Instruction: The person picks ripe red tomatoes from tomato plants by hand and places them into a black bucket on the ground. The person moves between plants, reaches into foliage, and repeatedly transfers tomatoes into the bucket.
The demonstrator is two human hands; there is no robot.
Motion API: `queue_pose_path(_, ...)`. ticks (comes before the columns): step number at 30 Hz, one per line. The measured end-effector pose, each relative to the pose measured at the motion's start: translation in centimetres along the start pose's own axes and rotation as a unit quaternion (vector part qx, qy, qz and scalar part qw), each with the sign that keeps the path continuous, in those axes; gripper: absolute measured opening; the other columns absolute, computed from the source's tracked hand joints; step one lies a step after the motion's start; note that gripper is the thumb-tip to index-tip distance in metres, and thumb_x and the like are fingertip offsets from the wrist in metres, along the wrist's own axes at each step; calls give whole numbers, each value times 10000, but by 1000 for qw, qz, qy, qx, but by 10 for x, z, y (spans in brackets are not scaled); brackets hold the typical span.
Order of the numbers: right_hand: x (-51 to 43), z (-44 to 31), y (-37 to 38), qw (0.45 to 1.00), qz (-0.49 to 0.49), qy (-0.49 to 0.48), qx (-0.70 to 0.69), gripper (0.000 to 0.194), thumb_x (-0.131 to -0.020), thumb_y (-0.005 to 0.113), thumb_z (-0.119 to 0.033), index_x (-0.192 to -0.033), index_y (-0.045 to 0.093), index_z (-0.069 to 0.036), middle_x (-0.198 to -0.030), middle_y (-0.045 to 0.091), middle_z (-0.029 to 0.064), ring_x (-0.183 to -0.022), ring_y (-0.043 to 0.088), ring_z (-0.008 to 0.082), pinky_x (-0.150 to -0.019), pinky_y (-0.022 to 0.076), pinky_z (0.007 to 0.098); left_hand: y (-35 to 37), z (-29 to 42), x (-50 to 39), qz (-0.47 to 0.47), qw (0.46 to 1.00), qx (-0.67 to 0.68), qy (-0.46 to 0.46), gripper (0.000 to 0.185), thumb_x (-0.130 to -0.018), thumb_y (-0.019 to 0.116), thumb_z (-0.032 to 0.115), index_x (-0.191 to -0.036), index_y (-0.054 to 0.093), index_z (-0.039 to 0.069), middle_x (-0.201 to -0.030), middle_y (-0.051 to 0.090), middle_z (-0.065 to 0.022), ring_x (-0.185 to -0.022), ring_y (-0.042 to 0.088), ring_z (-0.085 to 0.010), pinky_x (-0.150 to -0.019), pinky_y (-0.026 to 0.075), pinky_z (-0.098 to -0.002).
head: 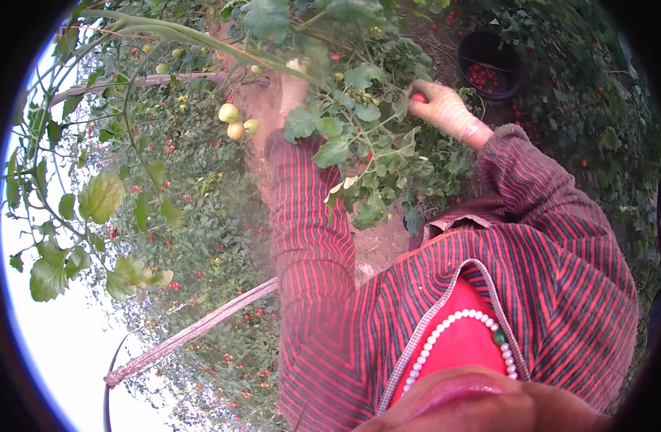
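My right hand (445, 108), in a pale glove, has its fingers closed around a red tomato (418, 98) at the right side of a leafy tomato plant (357, 116). My left hand (294, 92), also in a pale glove, reaches up into the same plant. Leaves and blur cover its fingers, so what they touch is hidden. Left of that hand hang several pale green and yellowish tomatoes (229, 113). A thick green stem (200, 39) arches over the hand from the upper left.
A dark bucket (503, 93) with red tomatoes (482, 77) in it stands on the ground beyond my right hand. One wooden stake (190, 335) slants at lower left; another wooden pole (146, 82) crosses at upper left. Tomato plants (211, 216) with red fruit spread on both sides.
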State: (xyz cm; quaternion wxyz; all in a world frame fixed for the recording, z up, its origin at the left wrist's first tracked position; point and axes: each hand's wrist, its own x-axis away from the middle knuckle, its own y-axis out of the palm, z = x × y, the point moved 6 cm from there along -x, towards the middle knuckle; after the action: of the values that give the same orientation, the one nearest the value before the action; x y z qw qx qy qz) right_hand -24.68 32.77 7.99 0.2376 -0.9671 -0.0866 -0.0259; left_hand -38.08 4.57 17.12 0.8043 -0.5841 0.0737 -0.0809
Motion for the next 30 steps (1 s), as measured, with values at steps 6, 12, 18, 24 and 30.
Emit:
queue_pose_path(6,104,122,53,988,-92,16,127,563,-835,621,-421,-1259,612,-51,-1049,691,240,-1029,653,404,-914,504,478,1,-10,40,57,997,32,-38,315,-937,582,222,-1167,615,10,-1133,633,-228,-1002,620,-381,-858,508,-438)
queue_pose_path(12,163,159,81,946,-275,103,139,516,-829,603,-364,-1214,630,-22,-1083,690,255,-1035,653,417,-917,503,490,-13,-53,89,85,991,26,-98,318,-934,587,229,-1164,613,10,-1129,633,-229,-993,621,-386,-854,509,-442)
queue_pose_path(18,173,181,81,937,-292,151,118,469,-831,589,-330,-1173,650,-14,-1068,703,239,-1035,665,399,-921,505,481,-15,-91,121,81,986,-18,-146,322,-931,592,236,-1162,611,11,-1124,634,-229,-983,622,-390,-851,510,-445)
queue_pose_path(24,185,215,75,935,-275,208,81,442,-829,594,-333,-1146,669,-34,-1071,711,215,-1039,672,377,-917,511,470,-4,-131,123,46,980,-80,-175,327,-928,597,242,-1159,609,12,-1119,634,-229,-973,623,-395,-847,511,-449)
queue_pose_path(30,203,239,77,938,-242,204,144,447,-846,580,-382,-1145,666,-61,-1046,708,229,-1018,669,405,-913,512,470,14,-167,118,18,975,-90,-202,331,-925,602,249,-1156,607,12,-1115,635,-229,-963,624,-400,-844,512,-453)
